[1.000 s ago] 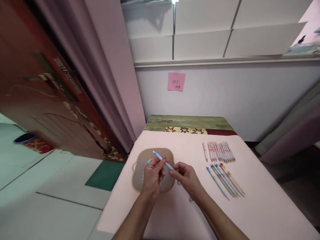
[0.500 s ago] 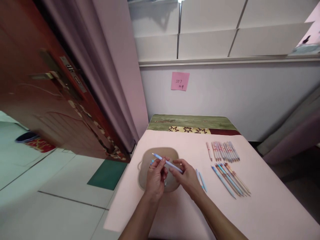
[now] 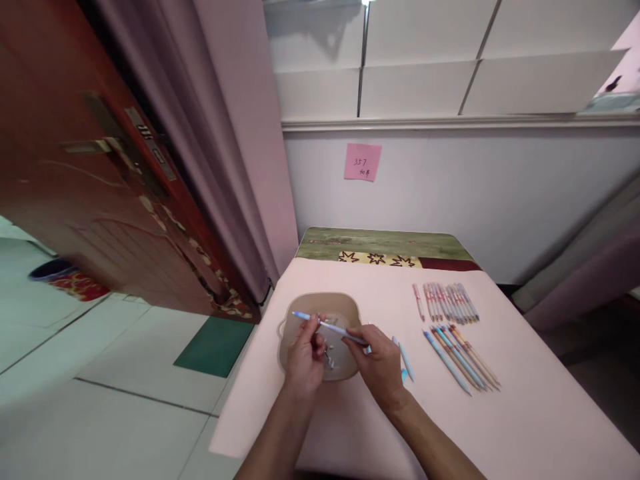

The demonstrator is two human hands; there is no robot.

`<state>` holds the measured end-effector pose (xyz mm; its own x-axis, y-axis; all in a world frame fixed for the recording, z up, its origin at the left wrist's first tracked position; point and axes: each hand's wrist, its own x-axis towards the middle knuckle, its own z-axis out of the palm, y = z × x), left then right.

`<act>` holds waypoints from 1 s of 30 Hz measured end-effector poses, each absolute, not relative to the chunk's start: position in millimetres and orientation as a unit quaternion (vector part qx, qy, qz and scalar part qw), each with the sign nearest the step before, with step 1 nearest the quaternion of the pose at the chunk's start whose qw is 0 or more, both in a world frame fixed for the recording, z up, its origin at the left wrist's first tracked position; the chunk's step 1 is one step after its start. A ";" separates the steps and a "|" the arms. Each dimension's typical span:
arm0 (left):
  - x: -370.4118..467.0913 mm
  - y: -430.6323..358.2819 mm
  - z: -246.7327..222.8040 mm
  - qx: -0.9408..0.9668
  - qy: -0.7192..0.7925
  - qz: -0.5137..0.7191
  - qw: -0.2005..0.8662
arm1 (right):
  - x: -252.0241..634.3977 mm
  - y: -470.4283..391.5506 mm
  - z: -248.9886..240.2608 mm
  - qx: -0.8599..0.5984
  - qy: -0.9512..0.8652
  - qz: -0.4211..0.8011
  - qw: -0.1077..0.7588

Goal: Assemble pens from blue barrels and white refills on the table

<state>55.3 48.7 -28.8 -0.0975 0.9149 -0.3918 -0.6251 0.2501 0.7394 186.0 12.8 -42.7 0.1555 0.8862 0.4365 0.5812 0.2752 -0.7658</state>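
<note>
Over a beige basin (image 3: 290,347), a slim light-blue pen (image 3: 336,329) is held at a slant between my two hands. My left hand (image 3: 306,353) pinches it near its blue end, which points up and left. The fingers of my right hand (image 3: 377,360) are closed around the other end of the barrel. Whether the pen is in one piece or parted at the middle I cannot tell. Several small pale parts (image 3: 331,363) lie in the basin, partly hidden by my left hand. Beside my right hand, light-blue pen pieces (image 3: 407,360) rest on the pink tablecloth (image 3: 370,427).
To the right lies a row of blue and brown pens (image 3: 457,360). Behind it is a row of pink and grey clear pens (image 3: 450,303). A pink note (image 3: 363,162) is stuck on the wall behind the table. A red-brown door (image 3: 130,200) stands at the left.
My hands have drawn slightly apart along the pen, showing more of its pale middle. The blue end has shifted left and a little down.
</note>
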 end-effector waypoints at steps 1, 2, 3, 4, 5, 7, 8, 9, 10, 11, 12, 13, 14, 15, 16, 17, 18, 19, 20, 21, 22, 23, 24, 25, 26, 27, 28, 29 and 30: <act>52.8 49.7 -28.6 0.166 0.451 0.592 0.647 | 188.2 12.5 -44.1 -0.575 -0.641 0.138 0.490; 50.1 50.6 -28.4 0.176 0.457 0.596 0.637 | 190.8 12.2 -44.2 -0.570 -0.646 0.131 0.490; 47.0 51.5 -28.2 0.196 0.466 0.598 0.622 | 193.9 11.8 -43.0 -0.571 -0.648 0.131 0.488; 43.6 52.3 -28.0 0.228 0.480 0.597 0.601 | 197.2 11.3 -40.3 -0.576 -0.646 0.134 0.482; 39.6 53.2 -27.8 0.268 0.498 0.591 0.575 | 200.7 10.7 -36.4 -0.585 -0.644 0.140 0.473; 30.4 54.8 -27.4 0.369 0.529 0.569 0.510 | 207.2 9.4 -25.9 -0.605 -0.638 0.151 0.452; 25.3 55.5 -27.0 0.423 0.544 0.553 0.469 | 209.8 8.9 -20.3 -0.612 -0.636 0.153 0.443; 20.3 56.0 -26.6 0.475 0.560 0.531 0.423 | 211.9 8.5 -14.9 -0.616 -0.637 0.154 0.437; 15.7 56.1 -25.9 0.524 0.578 0.503 0.372 | 213.2 8.2 -10.2 -0.617 -0.638 0.154 0.435; 11.6 55.7 -25.1 0.570 0.599 0.465 0.317 | 213.8 7.9 -6.1 -0.616 -0.639 0.154 0.434; 8.2 55.0 -24.1 0.610 0.618 0.424 0.256 | 213.8 7.6 -2.7 -0.614 -0.640 0.155 0.435; 5.6 54.0 -23.2 0.643 0.632 0.386 0.197 | 213.2 7.2 0.1 -0.611 -0.641 0.157 0.436; 3.6 52.8 -22.3 0.668 0.639 0.354 0.145 | 212.4 6.5 2.5 -0.608 -0.642 0.159 0.439; 2.2 51.7 -21.4 0.686 0.639 0.331 0.106 | 211.7 5.5 4.8 -0.606 -0.641 0.159 0.443; 1.0 50.9 -20.6 0.699 0.636 0.319 0.079 | 211.5 4.4 7.0 -0.604 -0.639 0.157 0.449; 0.0 50.5 -19.8 0.707 0.631 0.314 0.065 | 212.2 3.2 9.1 -0.602 -0.636 0.156 0.456; -0.9 50.5 -19.0 0.709 0.628 0.313 0.061 | 214.1 2.1 10.9 -0.601 -0.632 0.155 0.465; -1.5 50.8 -18.1 0.709 0.628 0.315 0.070 | 217.6 1.2 12.0 -0.601 -0.624 0.155 0.474; -1.5 51.1 -17.0 0.703 0.628 0.321 0.090 | 222.8 0.7 12.1 -0.605 -0.614 0.157 0.481; -0.3 51.0 -15.7 0.691 0.630 0.333 0.120 | 229.8 0.6 10.6 -0.614 -0.600 0.159 0.487; 2.7 50.0 -14.6 0.675 0.631 0.347 0.161 | 238.4 0.8 7.3 -0.629 -0.583 0.161 0.489; 7.9 47.7 -13.7 0.656 0.627 0.362 0.212 | 248.2 1.0 2.0 -0.648 -0.562 0.162 0.488; 15.8 43.8 -13.4 0.638 0.616 0.377 0.269 | 258.7 0.9 -5.3 -0.671 -0.541 0.161 0.482; 26.2 37.9 -14.1 0.623 0.598 0.385 0.325 | 269.4 0.3 -14.3 -0.695 -0.520 0.160 0.470; 39.0 30.4 -15.9 0.614 0.575 0.386 0.380 | 279.5 -1.2 -24.6 -0.717 -0.507 0.157 0.452; 53.5 21.6 -19.2 0.614 0.547 0.379 0.425 | 288.5 -3.7 -35.7 -0.740 -0.499 0.148 0.425; 69.0 12.2 -23.9 0.624 0.518 0.354 0.467 | 296.0 -7.1 -47.0 -0.763 -0.495 0.136 0.391; 84.5 3.2 -30.1 0.639 0.489 0.319 0.501 | 301.6 -11.5 -57.8 -0.783 -0.494 0.126 0.356; 99.2 -4.7 -37.3 0.658 0.467 0.291 0.514 | 305.4 -16.6 -68.0 -0.798 -0.493 0.120 0.325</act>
